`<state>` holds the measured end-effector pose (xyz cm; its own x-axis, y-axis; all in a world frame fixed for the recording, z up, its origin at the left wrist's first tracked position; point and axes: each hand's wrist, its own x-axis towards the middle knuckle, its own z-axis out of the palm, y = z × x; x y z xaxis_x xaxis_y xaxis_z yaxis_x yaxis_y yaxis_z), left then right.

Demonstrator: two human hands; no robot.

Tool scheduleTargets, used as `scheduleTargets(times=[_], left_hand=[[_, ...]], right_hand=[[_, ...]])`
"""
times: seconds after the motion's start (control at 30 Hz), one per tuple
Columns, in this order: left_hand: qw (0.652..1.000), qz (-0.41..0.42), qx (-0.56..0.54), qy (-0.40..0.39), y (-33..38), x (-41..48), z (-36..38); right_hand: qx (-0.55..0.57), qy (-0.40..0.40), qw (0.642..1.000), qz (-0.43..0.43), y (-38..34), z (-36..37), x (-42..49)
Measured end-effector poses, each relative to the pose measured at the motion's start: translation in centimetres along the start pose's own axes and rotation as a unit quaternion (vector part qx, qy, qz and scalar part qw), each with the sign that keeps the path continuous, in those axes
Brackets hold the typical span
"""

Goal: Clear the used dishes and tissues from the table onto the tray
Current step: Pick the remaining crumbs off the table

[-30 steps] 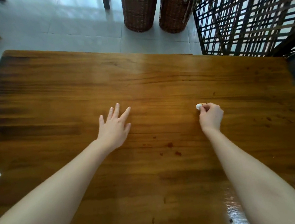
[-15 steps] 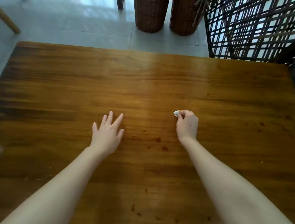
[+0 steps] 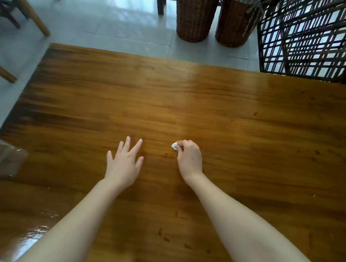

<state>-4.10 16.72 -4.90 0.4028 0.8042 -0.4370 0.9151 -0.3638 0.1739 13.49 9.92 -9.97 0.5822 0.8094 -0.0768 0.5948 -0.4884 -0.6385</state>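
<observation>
My right hand (image 3: 189,160) pinches a small crumpled white tissue (image 3: 174,146) against the wooden table (image 3: 251,124), near its middle. Only a bit of the tissue shows past my fingertips. My left hand (image 3: 124,162) lies flat on the table just to the left, fingers spread, holding nothing. Small dark stains dot the wood around and in front of my hands. No tray and no dishes are in view.
A clear plastic object (image 3: 1,158) sits at the table's left edge. Two tall wicker baskets (image 3: 197,11) stand on the tiled floor beyond the far edge. A dark lattice screen (image 3: 309,25) rises at the right. Wooden chair legs (image 3: 32,17) stand at far left.
My right hand has slid left across the table with the tissue, ending close to my left hand. The view has shifted left, showing more of the floor and left edge.
</observation>
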Motion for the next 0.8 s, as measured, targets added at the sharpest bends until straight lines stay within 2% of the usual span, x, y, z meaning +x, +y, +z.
scheduleTargets(times=[0.43,0.8], left_hand=[[1.000,0.006,-0.008,-0.022,-2.1,-2.7,0.9],[0.999,0.038,-0.016,-0.026,-2.7,-4.3,1.1]], right_hand=[[-0.046,-0.043,0.997,-0.052,-1.1,0.5,-3.0],[-0.001,0.075,0.993,0.095,4.0,-3.5,-4.9]])
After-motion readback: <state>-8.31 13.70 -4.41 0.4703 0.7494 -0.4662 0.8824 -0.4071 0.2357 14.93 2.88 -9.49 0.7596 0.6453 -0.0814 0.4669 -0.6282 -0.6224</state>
